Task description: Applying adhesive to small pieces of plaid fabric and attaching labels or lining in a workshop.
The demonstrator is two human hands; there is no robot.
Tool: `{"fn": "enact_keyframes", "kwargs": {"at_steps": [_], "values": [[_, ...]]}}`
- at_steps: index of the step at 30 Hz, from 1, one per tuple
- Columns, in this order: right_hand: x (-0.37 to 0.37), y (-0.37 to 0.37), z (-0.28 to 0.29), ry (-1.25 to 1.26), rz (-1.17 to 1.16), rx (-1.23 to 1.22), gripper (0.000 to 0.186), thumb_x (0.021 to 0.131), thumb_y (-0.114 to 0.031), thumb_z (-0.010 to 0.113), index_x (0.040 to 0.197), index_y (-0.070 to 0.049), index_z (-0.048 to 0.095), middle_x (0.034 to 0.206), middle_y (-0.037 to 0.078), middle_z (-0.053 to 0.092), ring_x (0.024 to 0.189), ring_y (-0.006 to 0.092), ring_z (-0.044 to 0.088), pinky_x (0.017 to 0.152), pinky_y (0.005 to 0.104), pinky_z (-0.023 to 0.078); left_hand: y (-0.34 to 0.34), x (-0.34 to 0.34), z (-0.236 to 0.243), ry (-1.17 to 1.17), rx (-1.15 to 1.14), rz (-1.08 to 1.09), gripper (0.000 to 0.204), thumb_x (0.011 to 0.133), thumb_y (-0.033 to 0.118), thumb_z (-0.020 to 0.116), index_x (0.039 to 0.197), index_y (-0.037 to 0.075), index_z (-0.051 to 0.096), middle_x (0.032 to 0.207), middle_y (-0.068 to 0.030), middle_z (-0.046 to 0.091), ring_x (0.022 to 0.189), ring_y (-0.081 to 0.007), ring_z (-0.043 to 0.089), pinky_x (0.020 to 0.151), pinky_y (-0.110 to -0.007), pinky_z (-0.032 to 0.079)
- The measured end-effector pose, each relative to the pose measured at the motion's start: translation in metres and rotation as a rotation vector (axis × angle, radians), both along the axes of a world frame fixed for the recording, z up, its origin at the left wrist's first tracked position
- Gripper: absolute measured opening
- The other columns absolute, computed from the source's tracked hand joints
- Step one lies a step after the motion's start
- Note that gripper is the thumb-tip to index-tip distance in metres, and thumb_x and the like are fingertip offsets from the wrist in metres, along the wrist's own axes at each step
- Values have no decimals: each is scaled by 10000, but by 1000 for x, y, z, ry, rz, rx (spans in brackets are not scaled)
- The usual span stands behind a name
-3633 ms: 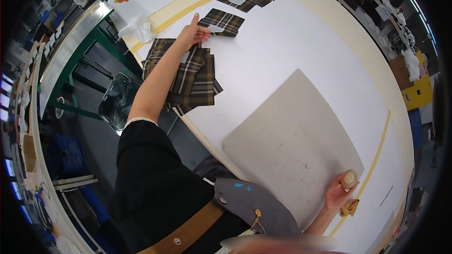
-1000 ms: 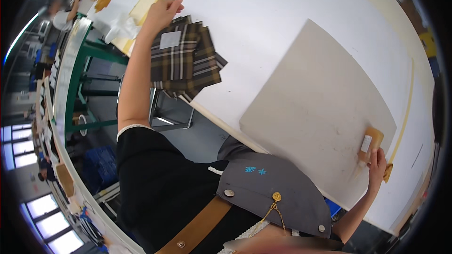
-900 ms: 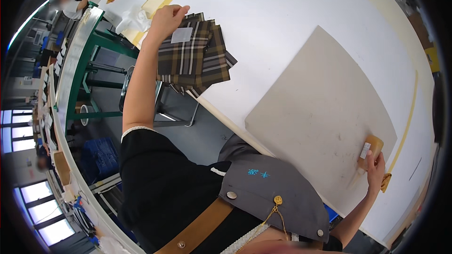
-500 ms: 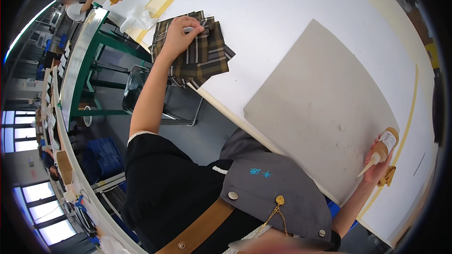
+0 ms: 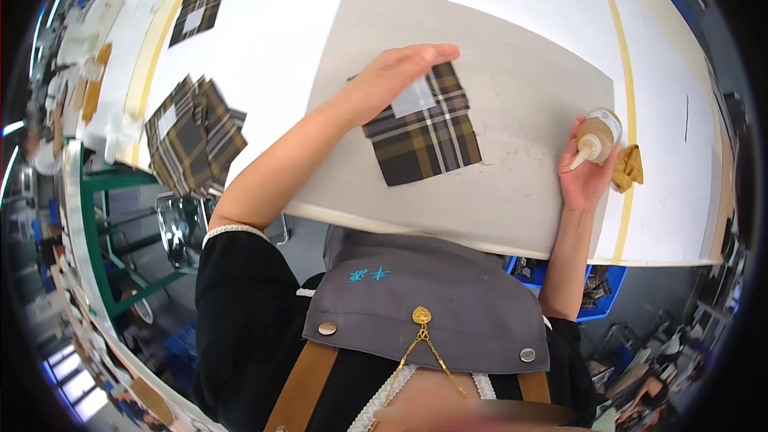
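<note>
A plaid fabric piece [image 5: 428, 140] in brown, black and white, with a pale patch on it, is over the grey board [image 5: 512, 184] in front of me. My left hand [image 5: 404, 72] is at its far edge with fingers held together and the thumb hidden, gripping that edge. To the right, my right hand [image 5: 588, 180] is wrapped round a squeeze bottle [image 5: 604, 130] of tan liquid. The bottle's pale nozzle points down toward me, over the board's right edge.
A pile of plaid pieces [image 5: 196, 140] lies at the left table edge, with more plaid pieces [image 5: 196, 12] farther back. A crumpled mustard cloth [image 5: 629, 168] sits beside the bottle. Below the table's right front edge is a blue crate [image 5: 612, 288]. A chair [image 5: 182, 224] stands at the left.
My left hand has moved right from the pile to the board, bringing one plaid piece along. The right hand still holds the bottle. My view has turned.
</note>
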State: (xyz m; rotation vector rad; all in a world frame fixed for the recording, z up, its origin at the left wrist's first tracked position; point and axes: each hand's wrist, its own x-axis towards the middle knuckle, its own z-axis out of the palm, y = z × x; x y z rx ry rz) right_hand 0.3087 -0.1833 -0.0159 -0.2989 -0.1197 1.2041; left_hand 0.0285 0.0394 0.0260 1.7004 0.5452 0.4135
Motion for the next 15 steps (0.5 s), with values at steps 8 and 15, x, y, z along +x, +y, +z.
{"fn": "enact_keyframes", "kwargs": {"at_steps": [8,15], "values": [[0,4,5,10,57,-23,570,910,-415,500,1342,-81,333,1313,171,423,1205,297,441,875,400,493,-1,11,17,-615,-1419,-361,600,975,343,261,1408,-53,130,1483,-200,126,1389,-304,99,1130,-417,135],[16,-2,17,-373,104,-417,542,915,-420,477,1298,-47,382,1191,139,509,1090,269,520,855,370,484,-4,0,-2,-680,-1456,-399,401,969,289,327,1218,12,475,1216,-128,521,1201,-285,444,1036,-408,327]]}}
